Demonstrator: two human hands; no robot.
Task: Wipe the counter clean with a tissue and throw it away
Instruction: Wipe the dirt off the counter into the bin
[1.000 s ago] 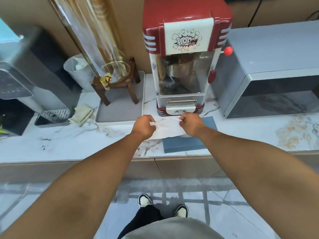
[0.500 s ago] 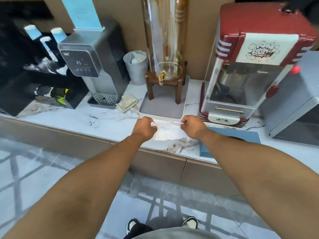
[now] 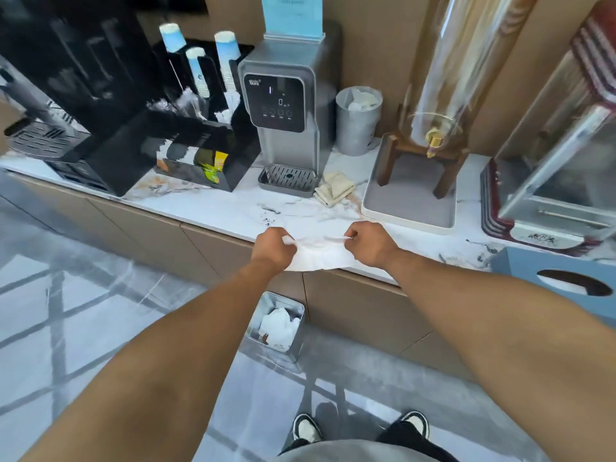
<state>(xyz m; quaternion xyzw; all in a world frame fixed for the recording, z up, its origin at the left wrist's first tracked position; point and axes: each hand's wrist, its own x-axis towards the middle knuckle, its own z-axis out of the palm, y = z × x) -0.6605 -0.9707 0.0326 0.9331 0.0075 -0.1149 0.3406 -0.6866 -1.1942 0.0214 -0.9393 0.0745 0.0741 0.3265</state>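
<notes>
1. Both hands + tissue have shifted left along counter, now over front edge.
2. L hand, R hand each pinch a tissue corner.
3. Risk: thin tissue tears if pulled taut; misses stain beyond it.

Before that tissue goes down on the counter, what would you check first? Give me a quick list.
1. Tissue held by both hands, left hand and right hand: ok.
2. Tissue spread open between them: ok.
3. Dirt to wipe: dark specks on the counter just ahead: ok.
4. Path clear: folded cloth lies beyond the specks, apart from them: ok.
5. Floor bin for throwing away, open below: ok.
6. Tissue dry or damp: cannot tell.
</notes>
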